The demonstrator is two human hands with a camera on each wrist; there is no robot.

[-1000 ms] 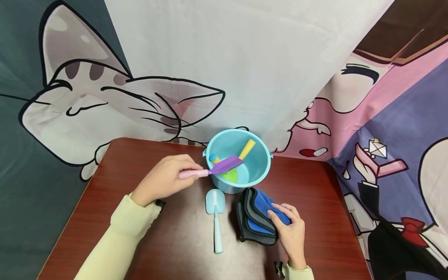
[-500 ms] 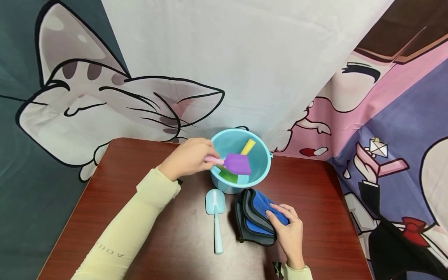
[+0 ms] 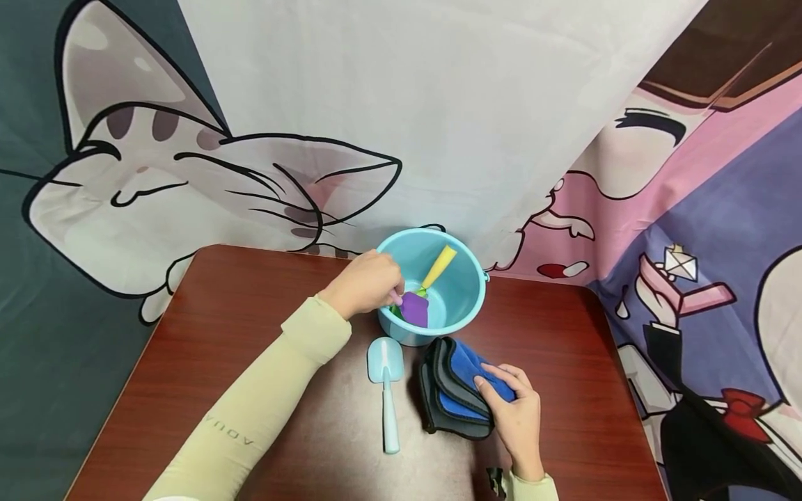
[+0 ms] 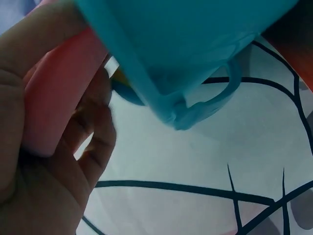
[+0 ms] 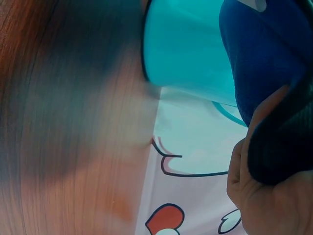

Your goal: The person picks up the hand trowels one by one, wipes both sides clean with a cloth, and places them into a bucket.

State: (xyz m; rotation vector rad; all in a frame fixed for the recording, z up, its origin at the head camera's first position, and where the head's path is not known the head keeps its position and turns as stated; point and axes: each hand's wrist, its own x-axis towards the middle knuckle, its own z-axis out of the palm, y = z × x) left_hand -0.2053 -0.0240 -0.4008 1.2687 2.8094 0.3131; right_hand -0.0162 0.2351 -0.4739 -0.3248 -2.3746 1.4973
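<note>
At the left rim of a light blue bucket (image 3: 410,337), my left hand (image 3: 368,284) grips a toy shovel (image 3: 414,309) by its pink handle. The shovel's purple blade is down inside the bucket, over a green part. A yellow handle (image 3: 441,266) leans against the bucket's inner right wall. In the left wrist view the pink handle (image 4: 66,93) lies between thumb and fingers, beside the bucket (image 4: 186,39). My right hand (image 3: 519,421) holds a folded blue and grey cloth (image 3: 460,386) with black edging, in front of the bucket.
A light blue shovel (image 3: 387,390) lies on the brown wooden table (image 3: 313,431), blade toward the bucket, left of the cloth. A printed cartoon curtain (image 3: 438,139) hangs right behind the table's back edge.
My left hand has moved right, carrying the purple shovel from above the bucket's left side down into it. The right hand and the cloth have stayed nearly still.
</note>
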